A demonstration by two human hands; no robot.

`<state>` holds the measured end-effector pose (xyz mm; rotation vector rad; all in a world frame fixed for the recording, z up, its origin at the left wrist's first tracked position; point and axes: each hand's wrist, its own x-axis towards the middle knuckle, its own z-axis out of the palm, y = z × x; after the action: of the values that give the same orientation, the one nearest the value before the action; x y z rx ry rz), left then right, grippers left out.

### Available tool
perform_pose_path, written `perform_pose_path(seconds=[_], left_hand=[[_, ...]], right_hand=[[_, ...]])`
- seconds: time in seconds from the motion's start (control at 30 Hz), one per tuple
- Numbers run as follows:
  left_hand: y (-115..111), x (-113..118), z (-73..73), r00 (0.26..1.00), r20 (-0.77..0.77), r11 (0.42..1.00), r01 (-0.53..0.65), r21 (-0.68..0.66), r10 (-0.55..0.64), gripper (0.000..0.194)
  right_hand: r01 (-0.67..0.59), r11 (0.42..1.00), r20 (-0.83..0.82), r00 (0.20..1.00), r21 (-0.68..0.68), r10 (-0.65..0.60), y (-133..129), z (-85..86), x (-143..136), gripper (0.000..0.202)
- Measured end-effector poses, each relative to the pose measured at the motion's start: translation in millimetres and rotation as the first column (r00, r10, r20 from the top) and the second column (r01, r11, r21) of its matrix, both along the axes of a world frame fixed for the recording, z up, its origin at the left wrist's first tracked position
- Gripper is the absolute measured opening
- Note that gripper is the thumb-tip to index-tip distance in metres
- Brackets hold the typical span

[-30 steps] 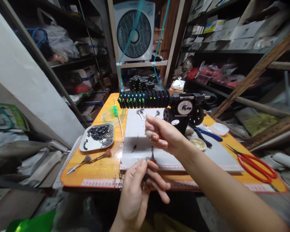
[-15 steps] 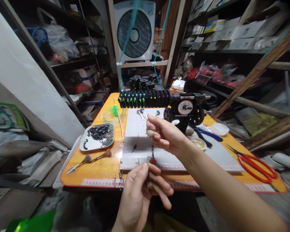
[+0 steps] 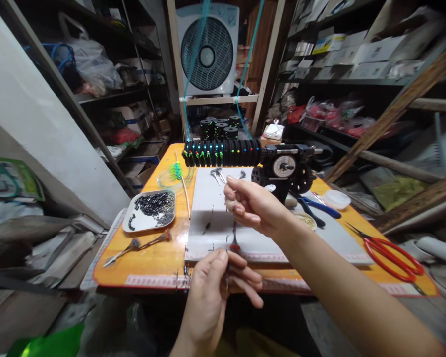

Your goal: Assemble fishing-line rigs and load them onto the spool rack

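My left hand (image 3: 210, 280) is low in front of the board, thumb and index finger pinched on a thin fishing line (image 3: 227, 240) with small dark pieces on it. Its other fingers are spread loosely. Higher up, my right hand (image 3: 253, 202) has thumb and forefinger pressed together, a pale wrap on one finger; what lies in that pinch is too fine to make out. Behind the line, a dark brush-like piece with an orange band (image 3: 235, 245) lies on the white board (image 3: 204, 193). Small dark tackle pieces (image 3: 186, 271) hang at the board's front left edge.
A white tray (image 3: 174, 218) of black parts stands left, near two brush-like pieces (image 3: 134, 244). At the back is a black winding machine (image 3: 282, 166) with line spools (image 3: 223, 151). Blue-handled pliers (image 3: 323, 207), a small dish (image 3: 307, 221) and red scissors (image 3: 394, 258) lie right.
Above my left fingertips, the small dark piece on the line has turned from bent to upright. Both hands have stayed nearly in place.
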<state>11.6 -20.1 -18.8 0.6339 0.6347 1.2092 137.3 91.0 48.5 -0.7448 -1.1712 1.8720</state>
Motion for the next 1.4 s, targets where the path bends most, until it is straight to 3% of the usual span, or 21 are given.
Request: perform_pose_path(seconds=[0.3, 0.47, 0.63, 0.77, 0.9, 1.07, 1.23, 1.4], left_hand=[[18, 1, -2.4, 0.962, -0.239, 0.987, -0.109, 0.116, 0.134, 0.025], [32, -1, 4.1, 0.975, -0.173, 0.974, -0.099, 0.204, 0.136, 0.035], [55, 1, 20.2, 0.944, -0.218, 0.888, -0.132, 0.44, 0.249, 0.034], [73, 8, 40.9, 0.925, -0.164, 0.838, -0.222, 0.499, 0.342, 0.029], [82, 9, 49.8, 0.928, -0.161, 0.85, -0.226, 0.476, 0.337, 0.018], [74, 5, 43.3, 0.975, -0.124, 0.925, -0.127, 0.359, 0.182, 0.012], [60, 2, 34.3, 0.995, -0.044, 0.964, -0.081, 0.252, 0.095, 0.022], [48, 0, 24.7, 0.998, -0.019, 0.98, -0.06, 0.188, 0.065, 0.022]], right_hand=[[0.053, 0.98, 0.089, 0.993, 0.194, -0.072, -4, 16.7, 8, 0.031], [0.043, 0.959, 0.13, 0.988, 0.281, -0.082, -9, 33.5, 11, 0.03], [0.024, 0.902, 0.257, 0.955, 0.431, -0.148, -12, 45.9, 15, 0.032], [0.009, 0.877, 0.314, 0.932, 0.481, -0.182, -12, 50.1, 18, 0.032], [0.04, 0.932, 0.253, 0.957, 0.36, -0.139, -13, 49.2, 19, 0.026], [-0.017, 0.988, 0.146, 0.989, 0.156, -0.006, -10, 32.4, 15, 0.028], [-0.106, 0.994, 0.052, 0.993, -0.037, 0.108, -3, 12.3, 6, 0.034], [-0.123, 0.989, -0.003, 0.992, -0.085, 0.123, 0, 6.9, 3, 0.033]])
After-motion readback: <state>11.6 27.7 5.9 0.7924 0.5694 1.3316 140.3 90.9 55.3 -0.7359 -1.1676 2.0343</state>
